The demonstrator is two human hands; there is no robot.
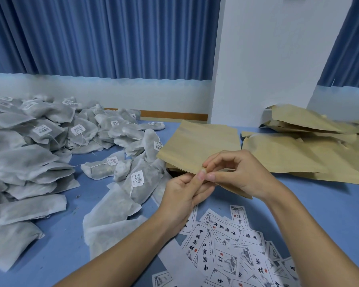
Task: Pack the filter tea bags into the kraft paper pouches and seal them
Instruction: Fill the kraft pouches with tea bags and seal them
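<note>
I hold a flat kraft paper pouch (pixel 199 143) up over the blue table, its near edge between both hands. My left hand (pixel 184 193) pinches that edge from below with thumb and fingers. My right hand (pixel 238 172) pinches the same edge from the right, thumb beside the left thumb. A big heap of white filter tea bags (pixel 50 154) with barcode labels covers the left half of the table. One labelled tea bag (pixel 139 183) lies just left of my left hand.
More kraft pouches (pixel 298 150) lie stacked at the right, reaching the far right edge. Printed white labels (pixel 226 243) with black characters are scattered in front of me. The blue table (pixel 330 208) backs onto a white wall and blue curtains.
</note>
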